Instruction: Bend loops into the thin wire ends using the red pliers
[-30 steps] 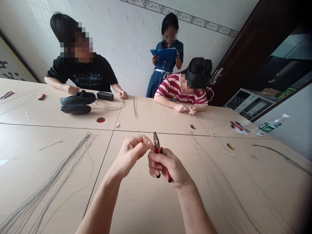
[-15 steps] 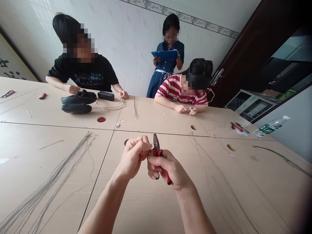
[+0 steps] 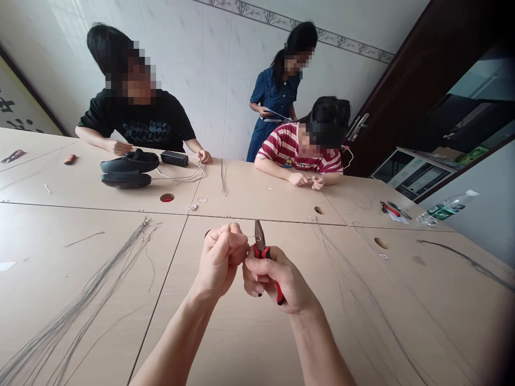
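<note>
Closed in a fist, my left hand [image 3: 224, 257] pinches a thin wire whose far part is hidden in the fingers. A small gold-coloured hook [image 3: 258, 237] at the wire's end sits against the jaws of the pliers. My right hand [image 3: 277, 276] is wrapped round the red and black handles of the pliers [image 3: 260, 238], whose jaws point up and away from me. The two hands are side by side, almost touching, above the table [image 3: 225, 343]. A long bundle of thin grey wires [image 3: 96, 279] lies to the left, and fainter strands [image 3: 362, 289] spread to the right.
Across the table sit a person in black [image 3: 148, 123] and a person in stripes [image 3: 293, 145]; a third person [image 3: 277, 91] stands behind. A black case [image 3: 126, 169], a black box [image 3: 174, 158], a water bottle [image 3: 446, 209] and red-handled tools [image 3: 392, 210] lie on the table.
The standing person has turned to the right and lowered the blue board. My hands have hardly moved; the pliers' jaws are slightly further right.
</note>
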`<state>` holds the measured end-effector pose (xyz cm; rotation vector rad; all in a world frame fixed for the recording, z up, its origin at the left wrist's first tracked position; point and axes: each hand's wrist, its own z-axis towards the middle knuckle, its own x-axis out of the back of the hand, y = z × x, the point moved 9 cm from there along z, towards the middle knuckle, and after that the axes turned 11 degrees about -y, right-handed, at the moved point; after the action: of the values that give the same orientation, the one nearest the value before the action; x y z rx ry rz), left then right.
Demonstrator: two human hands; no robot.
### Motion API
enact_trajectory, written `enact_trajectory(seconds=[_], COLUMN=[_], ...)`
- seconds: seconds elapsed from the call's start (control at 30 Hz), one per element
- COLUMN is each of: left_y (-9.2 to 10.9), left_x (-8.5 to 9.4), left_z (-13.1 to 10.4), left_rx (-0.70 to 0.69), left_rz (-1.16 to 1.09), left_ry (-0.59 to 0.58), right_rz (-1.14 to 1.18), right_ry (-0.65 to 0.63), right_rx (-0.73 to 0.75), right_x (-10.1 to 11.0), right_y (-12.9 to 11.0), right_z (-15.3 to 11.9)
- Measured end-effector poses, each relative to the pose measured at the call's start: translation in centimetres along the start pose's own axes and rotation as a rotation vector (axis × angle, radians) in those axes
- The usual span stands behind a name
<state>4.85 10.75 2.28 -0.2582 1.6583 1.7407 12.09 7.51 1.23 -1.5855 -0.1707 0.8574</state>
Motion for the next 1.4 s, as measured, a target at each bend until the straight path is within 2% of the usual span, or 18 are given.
enact_trajectory(seconds=[0.23,0.5,0.63,0.97,1.4], left_y=[-0.2,-1.0,-1.4,-0.9,-1.0], left_x=[0.2,0.0,0.2,0.2,0.9], left_z=[0.1,0.5,0.3,0.3,0.4], left_rx=[-0.001,0.191,0.226,0.172,0.166], left_rz=[-0.047,-0.016,-0.083,-0.157,-0.17], left_ry=[0.025,-0.118,-0.073,0.008,0.046], right_rz=[0.026,-0.042,-0.079,-0.101,-0.032], right_ry=[-0.01,-0.014,-0.024,0.002,0.007], right_rx=[0.004,-0.025,-0.015,-0.032,-0.043], right_x=[-0.1,0.2,0.1,0.5,0.6], right_y=[-0.1,0.0,-0.1,0.4,0.8], right_z=[0.1,0.4,0.3,0.4,0.7])
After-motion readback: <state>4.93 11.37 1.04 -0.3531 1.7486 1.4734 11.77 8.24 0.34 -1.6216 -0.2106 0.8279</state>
